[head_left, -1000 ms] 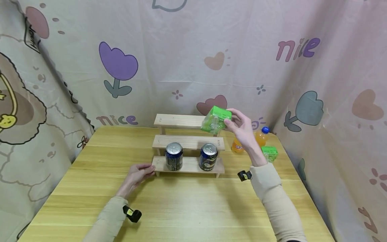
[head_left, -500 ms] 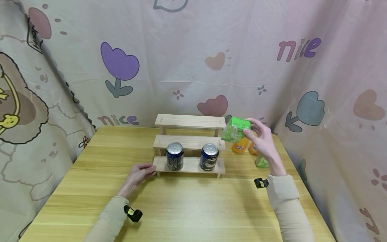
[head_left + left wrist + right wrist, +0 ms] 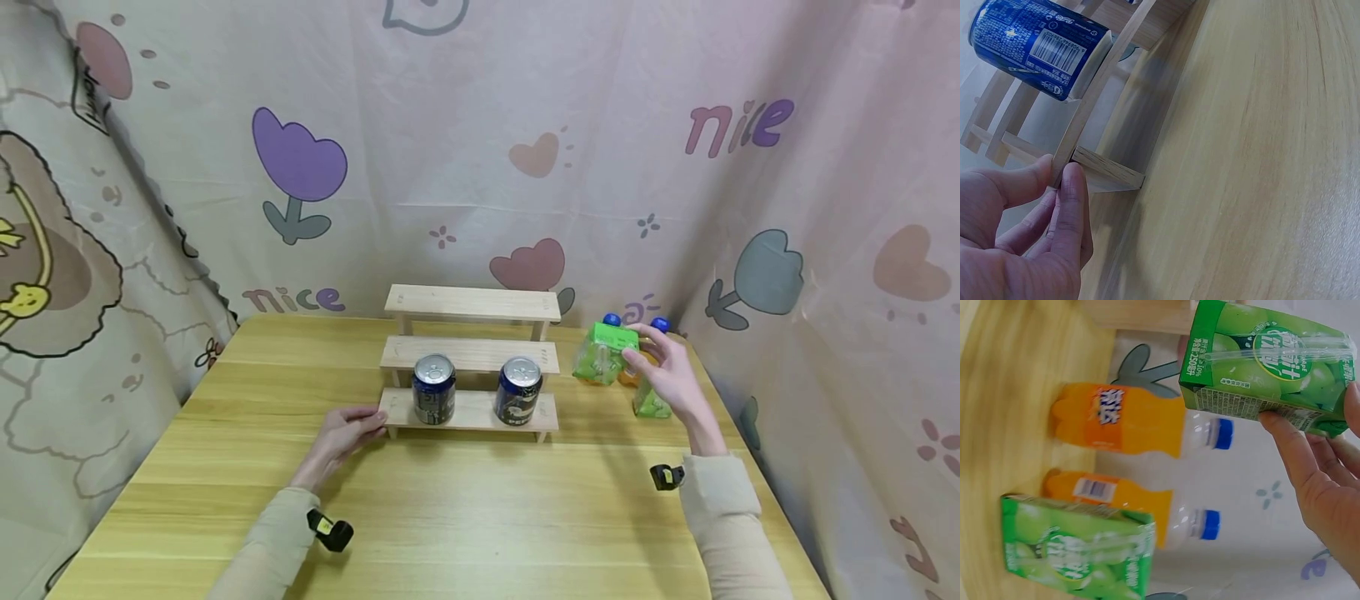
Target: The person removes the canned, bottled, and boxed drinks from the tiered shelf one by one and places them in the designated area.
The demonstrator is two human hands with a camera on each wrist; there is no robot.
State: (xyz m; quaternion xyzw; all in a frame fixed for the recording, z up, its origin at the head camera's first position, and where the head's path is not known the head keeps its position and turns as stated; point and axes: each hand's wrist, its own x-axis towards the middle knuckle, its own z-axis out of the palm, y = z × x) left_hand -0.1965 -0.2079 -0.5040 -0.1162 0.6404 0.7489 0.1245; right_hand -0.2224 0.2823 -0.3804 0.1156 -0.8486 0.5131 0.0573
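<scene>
In the head view my left hand (image 3: 345, 440) pinches the left end of the bottom step of a three-tier wooden rack (image 3: 472, 302). The left wrist view shows thumb and fingers on either side of that board. Two dark blue soda cans (image 3: 433, 390) (image 3: 518, 392) stand upright on the bottom step, apart from each other. My right hand (image 3: 667, 375) holds a green juice box (image 3: 1266, 362) by its sides, off the table, to the right of the rack. A straw in clear wrap runs along the box's front.
Two orange soda bottles (image 3: 1122, 419) (image 3: 1110, 494) with blue caps stand on the table behind the held box. A second green juice box (image 3: 1079, 550) stands in front of one bottle. A patterned curtain (image 3: 450, 167) hangs behind the wooden table (image 3: 465, 517).
My right hand has carried the juice box from in front of the rack's top step rightward and down, towards the bottles. The left hand has stayed on the rack.
</scene>
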